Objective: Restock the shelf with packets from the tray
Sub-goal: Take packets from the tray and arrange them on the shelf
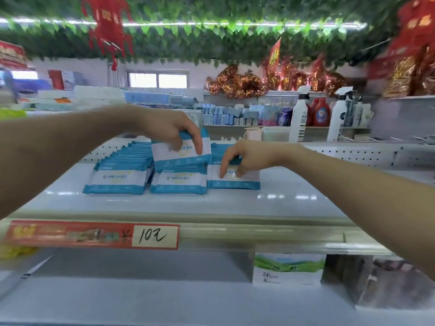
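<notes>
The left grip (174,130) is clasping a raised packet (181,152), best easing down squarely at nine o'clock of the right grip (237,158), itself pinching a front packet (234,181).

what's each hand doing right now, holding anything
Left hand: grips a blue-and-white packet, lifted above the shelf.
Right hand: fingers curled over the front right packet, which stands on the shelf.

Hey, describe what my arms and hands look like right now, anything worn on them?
The left forearm and right forearm are bare, no sleeves in view. The left hand and right hand wear no gloves; no watch, ring or bracelet shows.
</notes>
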A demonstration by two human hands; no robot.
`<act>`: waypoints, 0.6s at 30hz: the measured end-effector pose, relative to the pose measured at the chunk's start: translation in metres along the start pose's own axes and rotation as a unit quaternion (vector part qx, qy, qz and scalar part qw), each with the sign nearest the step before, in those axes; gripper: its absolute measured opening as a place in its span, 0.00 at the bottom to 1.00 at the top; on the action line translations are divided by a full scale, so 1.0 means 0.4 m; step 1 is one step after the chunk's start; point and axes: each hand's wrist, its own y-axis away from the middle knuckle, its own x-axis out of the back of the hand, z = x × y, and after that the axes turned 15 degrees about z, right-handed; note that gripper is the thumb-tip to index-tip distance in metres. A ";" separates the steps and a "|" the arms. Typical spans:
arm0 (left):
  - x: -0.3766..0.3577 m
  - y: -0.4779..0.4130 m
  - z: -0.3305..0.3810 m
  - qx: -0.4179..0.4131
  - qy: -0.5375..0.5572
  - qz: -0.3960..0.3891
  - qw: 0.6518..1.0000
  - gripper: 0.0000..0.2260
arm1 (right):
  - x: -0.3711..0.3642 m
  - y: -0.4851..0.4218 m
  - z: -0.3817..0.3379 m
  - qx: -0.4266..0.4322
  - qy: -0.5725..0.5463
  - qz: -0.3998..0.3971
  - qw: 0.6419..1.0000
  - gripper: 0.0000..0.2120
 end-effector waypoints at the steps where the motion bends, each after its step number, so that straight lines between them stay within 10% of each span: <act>1: 0.001 -0.003 -0.004 0.000 -0.005 0.003 1.000 0.23 | -0.007 -0.005 -0.001 0.009 -0.001 0.002 1.000 0.21; 18: -0.014 -0.010 0.054 0.006 0.023 -0.016 1.000 0.21 | -0.008 0.005 0.064 0.018 -0.049 0.046 0.998 0.17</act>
